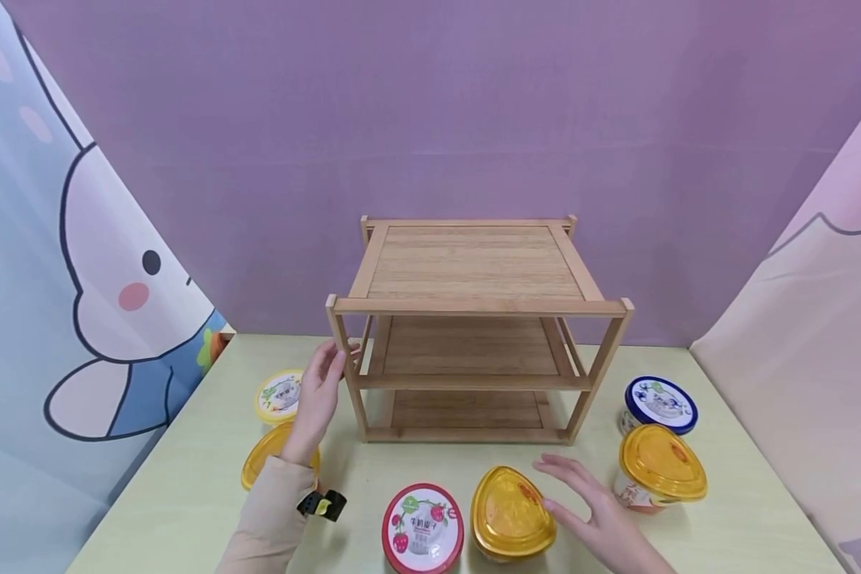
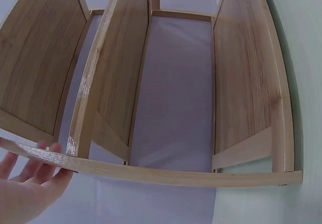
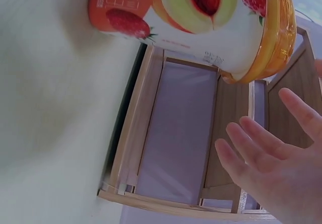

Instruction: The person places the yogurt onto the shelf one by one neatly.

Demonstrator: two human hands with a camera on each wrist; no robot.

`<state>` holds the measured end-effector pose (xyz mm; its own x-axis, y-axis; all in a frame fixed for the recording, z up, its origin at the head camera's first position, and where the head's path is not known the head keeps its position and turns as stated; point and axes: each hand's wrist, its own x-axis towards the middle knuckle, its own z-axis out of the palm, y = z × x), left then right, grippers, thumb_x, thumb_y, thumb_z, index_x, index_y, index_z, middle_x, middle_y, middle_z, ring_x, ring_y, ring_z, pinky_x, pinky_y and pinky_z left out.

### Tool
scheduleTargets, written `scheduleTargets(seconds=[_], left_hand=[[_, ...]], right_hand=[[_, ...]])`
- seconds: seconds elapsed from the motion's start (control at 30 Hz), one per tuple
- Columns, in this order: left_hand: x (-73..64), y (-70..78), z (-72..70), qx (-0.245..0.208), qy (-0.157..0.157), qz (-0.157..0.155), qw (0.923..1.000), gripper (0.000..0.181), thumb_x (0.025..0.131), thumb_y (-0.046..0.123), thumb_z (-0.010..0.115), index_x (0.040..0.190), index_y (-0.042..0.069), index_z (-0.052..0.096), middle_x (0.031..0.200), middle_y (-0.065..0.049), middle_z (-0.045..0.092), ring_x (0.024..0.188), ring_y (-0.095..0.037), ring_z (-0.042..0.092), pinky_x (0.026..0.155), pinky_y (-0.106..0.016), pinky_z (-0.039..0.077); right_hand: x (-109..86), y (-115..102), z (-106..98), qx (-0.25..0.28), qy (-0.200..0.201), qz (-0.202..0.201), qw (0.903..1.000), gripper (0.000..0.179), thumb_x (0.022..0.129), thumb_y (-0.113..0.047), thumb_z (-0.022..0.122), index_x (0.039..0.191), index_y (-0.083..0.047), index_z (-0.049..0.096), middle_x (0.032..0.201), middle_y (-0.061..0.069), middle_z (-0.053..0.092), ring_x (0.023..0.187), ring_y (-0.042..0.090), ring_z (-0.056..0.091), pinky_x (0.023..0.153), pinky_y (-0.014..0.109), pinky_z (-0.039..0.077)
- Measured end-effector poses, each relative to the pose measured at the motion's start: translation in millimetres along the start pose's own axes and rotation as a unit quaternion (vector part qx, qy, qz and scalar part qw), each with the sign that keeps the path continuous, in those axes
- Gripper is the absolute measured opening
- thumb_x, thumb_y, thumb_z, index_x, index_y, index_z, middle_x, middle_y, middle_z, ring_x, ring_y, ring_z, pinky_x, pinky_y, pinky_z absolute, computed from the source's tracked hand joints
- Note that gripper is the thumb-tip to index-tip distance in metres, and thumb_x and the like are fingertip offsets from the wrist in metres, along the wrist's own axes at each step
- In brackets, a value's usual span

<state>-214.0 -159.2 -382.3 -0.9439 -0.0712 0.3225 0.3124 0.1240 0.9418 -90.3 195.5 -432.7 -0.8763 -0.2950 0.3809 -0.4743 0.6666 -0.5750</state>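
A three-tier wooden shelf rack (image 1: 473, 306) stands in the middle of the table. My left hand (image 1: 320, 391) is at its front left post; in the left wrist view the fingers (image 2: 31, 171) reach behind the post and the tips show past it, so the hand loosely holds it. My right hand (image 1: 594, 510) has its fingers spread beside a tub with an amber lid (image 1: 511, 514), thumb close to the lid; contact is unclear. In the right wrist view a fruit-printed tub (image 3: 201, 22) is near the outstretched fingers (image 3: 251, 143).
A red-lidded tub (image 1: 423, 528) stands at the front. On the right are a blue-lidded tub (image 1: 662, 404) and another amber-lidded tub (image 1: 663, 464). On the left, a yellow-rimmed tub (image 1: 278, 396) and an amber-lidded one (image 1: 264, 456) are partly behind my left arm.
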Motion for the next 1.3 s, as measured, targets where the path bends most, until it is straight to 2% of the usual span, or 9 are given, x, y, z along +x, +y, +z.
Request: scheduleTargets(seconds=[0.07, 0.23, 0.37, 0.5, 0.6, 0.8, 0.97, 1.17, 1.3], left_hand=[[0.3, -0.1, 0.2, -0.001, 0.005, -0.004, 1.0000, 0.034, 0.096, 0.021, 0.038, 0.123, 0.002, 0.043, 0.113, -0.019, 0.053, 0.105, -0.019, 0.051, 0.085, -0.019, 0.040], [0.8, -1.5, 0.6, 0.001, 0.015, -0.002, 0.9999, 0.035, 0.096, 0.022, 0.039, 0.121, 0.000, 0.044, 0.101, -0.018, 0.055, 0.093, -0.009, 0.052, 0.083, -0.020, 0.040], [0.9, -2.6, 0.2, 0.000, 0.012, -0.002, 0.9999, 0.035, 0.096, 0.023, 0.039, 0.120, -0.001, 0.043, 0.099, -0.018, 0.055, 0.092, -0.010, 0.052, 0.084, -0.024, 0.038], [1.5, -3.4, 0.3, -0.004, 0.006, -0.003, 1.0000, 0.033, 0.096, 0.023, 0.038, 0.120, 0.001, 0.043, 0.100, -0.020, 0.054, 0.093, -0.012, 0.052, 0.085, -0.026, 0.038], [2.2, -3.8, 0.9, -0.005, 0.004, -0.001, 1.0000, 0.032, 0.096, 0.022, 0.038, 0.119, 0.000, 0.043, 0.099, -0.021, 0.054, 0.092, -0.011, 0.052, 0.084, -0.025, 0.038], [2.5, -4.7, 1.4, -0.007, 0.005, 0.003, 1.0000, 0.033, 0.096, 0.020, 0.037, 0.119, -0.003, 0.043, 0.097, -0.019, 0.055, 0.089, -0.008, 0.052, 0.083, -0.024, 0.038], [2.2, -5.5, 2.3, -0.015, 0.007, 0.004, 0.9999, 0.033, 0.096, 0.019, 0.037, 0.119, -0.004, 0.042, 0.096, -0.018, 0.055, 0.089, -0.011, 0.053, 0.083, -0.022, 0.039], [3.7, -7.2, 4.0, -0.032, 0.011, 0.015, 0.9993, 0.032, 0.096, 0.016, 0.037, 0.117, -0.009, 0.041, 0.094, -0.023, 0.053, 0.089, -0.014, 0.052, 0.082, -0.020, 0.039], [3.9, -7.9, 4.3, -0.033, 0.012, 0.015, 0.9993, 0.031, 0.096, 0.015, 0.038, 0.117, -0.007, 0.042, 0.093, -0.018, 0.054, 0.087, -0.010, 0.052, 0.082, -0.020, 0.039]], right_hand=[[-1.0, -1, 1, 0.000, -0.002, -0.009, 1.0000, 0.042, 0.080, -0.018, 0.065, 0.119, -0.026, 0.053, 0.123, -0.003, 0.049, 0.110, 0.017, 0.048, 0.081, 0.043, 0.044], [-3.2, -1, 2, 0.029, -0.029, 0.010, 0.9991, 0.043, 0.079, -0.022, 0.066, 0.120, -0.027, 0.052, 0.124, -0.003, 0.049, 0.110, 0.019, 0.048, 0.080, 0.049, 0.043], [-4.3, -1, 4, 0.047, -0.045, 0.007, 0.9979, 0.046, 0.078, -0.023, 0.067, 0.121, -0.025, 0.052, 0.125, 0.000, 0.048, 0.110, 0.017, 0.048, 0.079, 0.048, 0.043], [-4.9, 0, 6, 0.058, -0.054, -0.011, 0.9968, 0.049, 0.075, -0.024, 0.070, 0.121, -0.021, 0.052, 0.125, 0.002, 0.047, 0.111, 0.013, 0.046, 0.081, 0.041, 0.044], [-5.3, 0, 9, 0.063, -0.062, -0.026, 0.9957, 0.052, 0.073, -0.026, 0.071, 0.121, -0.020, 0.052, 0.125, 0.003, 0.046, 0.113, 0.008, 0.043, 0.084, 0.034, 0.042], [-6.3, 4, 15, 0.057, -0.070, -0.050, 0.9947, 0.057, 0.069, -0.032, 0.074, 0.121, -0.020, 0.052, 0.126, 0.005, 0.045, 0.113, 0.008, 0.043, 0.083, 0.033, 0.043], [-6.0, 6, 20, 0.057, -0.072, -0.061, 0.9939, 0.060, 0.067, -0.034, 0.075, 0.121, -0.020, 0.052, 0.124, 0.008, 0.046, 0.113, 0.005, 0.042, 0.084, 0.026, 0.041], [-5.8, 6, 23, 0.051, -0.078, -0.044, 0.9946, 0.061, 0.067, -0.037, 0.074, 0.121, -0.022, 0.051, 0.122, 0.009, 0.047, 0.109, 0.009, 0.045, 0.082, 0.026, 0.043], [-5.4, 4, 26, 0.042, -0.059, -0.048, 0.9962, 0.061, 0.067, -0.036, 0.075, 0.121, -0.021, 0.051, 0.122, 0.009, 0.048, 0.108, 0.013, 0.048, 0.081, 0.026, 0.043]])
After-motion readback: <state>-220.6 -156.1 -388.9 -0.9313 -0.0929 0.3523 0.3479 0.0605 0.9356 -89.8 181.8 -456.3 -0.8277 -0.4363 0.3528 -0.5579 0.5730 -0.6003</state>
